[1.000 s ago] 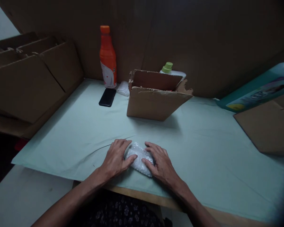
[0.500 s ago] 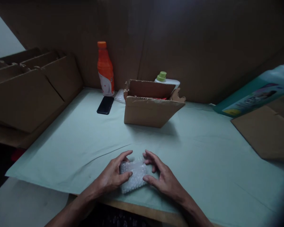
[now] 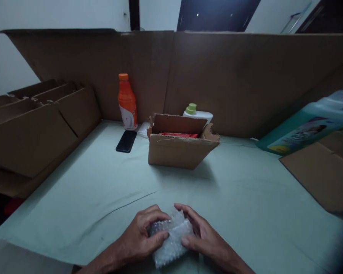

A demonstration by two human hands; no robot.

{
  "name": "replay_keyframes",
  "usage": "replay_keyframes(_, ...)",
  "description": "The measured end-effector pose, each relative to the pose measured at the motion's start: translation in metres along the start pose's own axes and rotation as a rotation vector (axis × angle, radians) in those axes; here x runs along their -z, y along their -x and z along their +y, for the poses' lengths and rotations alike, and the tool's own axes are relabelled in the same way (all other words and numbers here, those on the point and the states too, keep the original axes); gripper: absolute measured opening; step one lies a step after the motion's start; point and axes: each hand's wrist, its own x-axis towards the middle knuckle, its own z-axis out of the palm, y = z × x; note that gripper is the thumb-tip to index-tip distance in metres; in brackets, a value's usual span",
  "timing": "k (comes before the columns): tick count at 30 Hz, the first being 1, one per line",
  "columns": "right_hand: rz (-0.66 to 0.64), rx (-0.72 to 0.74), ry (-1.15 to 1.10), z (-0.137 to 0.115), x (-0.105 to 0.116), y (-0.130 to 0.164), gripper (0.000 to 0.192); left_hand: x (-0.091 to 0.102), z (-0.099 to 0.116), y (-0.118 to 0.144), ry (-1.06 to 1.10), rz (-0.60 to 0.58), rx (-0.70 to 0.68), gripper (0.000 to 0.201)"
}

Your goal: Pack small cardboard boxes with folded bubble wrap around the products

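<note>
A small bundle of clear bubble wrap (image 3: 171, 243) is between my hands at the near edge of the table. My left hand (image 3: 144, 234) grips its left side, thumb on top and fingers curled over the far edge. On the other side, my right hand (image 3: 202, 236) holds the bundle with its thumb pressed on the wrap and fingers behind. A loose flap of the wrap sticks up between the fingertips. Whatever may lie inside the wrap cannot be made out.
Ahead stands an open cardboard box (image 3: 174, 152) with something red inside. Behind are an orange bottle (image 3: 127, 102), a black phone (image 3: 126, 141) and a white bottle with a green cap (image 3: 198, 113). Cardboard dividers (image 3: 31, 133) stand left; a teal jug (image 3: 305, 125) leans right.
My right hand has closed in on the bubble wrap, and both hands now grip it. A flap has risen from the bundle. The view has tilted up, showing the wall beyond the cardboard.
</note>
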Motion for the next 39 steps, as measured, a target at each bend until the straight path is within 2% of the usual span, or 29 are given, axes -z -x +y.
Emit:
replay_keyframes(1, -0.014, 0.018, 0.026, 0.000, 0.002, -0.001, 0.080, -0.001, 0.000, -0.002, -0.013, -0.025, -0.022, 0.021)
replay_keyframes(3, -0.019, 0.063, 0.099, -0.003, 0.007, -0.005, 0.055, 0.001, 0.002, -0.009, -0.041, -0.047, -0.015, 0.024)
replay_keyframes(5, 0.028, 0.125, 0.239, -0.012, 0.013, -0.010, 0.037, 0.011, 0.008, -0.023, -0.102, -0.008, -0.020, 0.036)
replay_keyframes(7, 0.063, 0.174, 0.418, -0.029, 0.022, -0.012, 0.029, 0.032, 0.018, -0.046, -0.223, 0.119, -0.115, 0.051)
replay_keyframes(10, 0.047, 0.245, 0.665, -0.069, 0.043, -0.009, 0.020, 0.071, 0.034, -0.095, -0.504, 0.386, -0.308, 0.056)
replay_keyframes(11, 0.042, 0.282, 0.723, -0.085, 0.050, -0.008, 0.018, 0.083, 0.037, -0.112, -0.587, 0.440, -0.335, 0.056)
replay_keyframes(13, 0.091, 0.394, 0.775, -0.117, 0.062, -0.007, 0.019, 0.097, 0.037, -0.138, -0.664, 0.457, -0.353, 0.044)
replay_keyframes(14, 0.164, 0.480, 0.771, -0.133, 0.067, -0.009, 0.021, 0.099, 0.033, -0.146, -0.668, 0.453, -0.351, 0.034)
replay_keyframes(16, 0.413, 0.692, 0.743, -0.162, 0.073, -0.020, 0.023, 0.093, 0.022, -0.151, -0.621, 0.478, -0.351, 0.020)
replay_keyframes(18, 0.633, 0.895, 0.746, -0.187, 0.074, -0.040, 0.025, 0.079, 0.007, -0.145, -0.521, 0.556, -0.363, 0.021)
replay_keyframes(19, 0.657, 0.961, 0.782, -0.199, 0.072, -0.054, 0.023, 0.072, 0.000, -0.140, -0.463, 0.592, -0.368, 0.022)
replay_keyframes(20, 0.615, 0.998, 0.839, -0.209, 0.070, -0.070, 0.021, 0.066, -0.007, -0.136, -0.410, 0.616, -0.368, 0.025)
replay_keyframes(21, 0.520, 1.005, 0.910, -0.217, 0.068, -0.087, 0.018, 0.061, -0.012, -0.134, -0.368, 0.632, -0.366, 0.026)
replay_keyframes(24, 0.191, 0.843, 1.132, -0.231, 0.059, -0.138, 0.016, 0.054, -0.020, -0.133, -0.312, 0.653, -0.343, 0.026)
replay_keyframes(26, 0.090, 0.674, 1.241, -0.231, 0.052, -0.165, 0.018, 0.054, -0.022, -0.137, -0.302, 0.666, -0.328, 0.025)
replay_keyframes(29, 0.129, 0.456, 1.387, -0.225, 0.039, -0.192, 0.015, 0.056, -0.021, -0.140, -0.301, 0.652, -0.318, 0.026)
replay_keyframes(33, 0.101, 0.219, 1.531, -0.215, 0.009, -0.207, 0.019, 0.056, -0.023, -0.141, -0.259, 0.648, -0.382, 0.027)
replay_keyframes(36, 0.062, 0.138, 1.576, -0.214, -0.005, -0.209, 0.026, 0.056, -0.024, -0.142, -0.243, 0.668, -0.417, 0.027)
replay_keyframes(39, 0.014, 0.107, 1.596, -0.222, -0.002, -0.205, 0.037, 0.056, -0.025, -0.143, -0.250, 0.680, -0.423, 0.028)
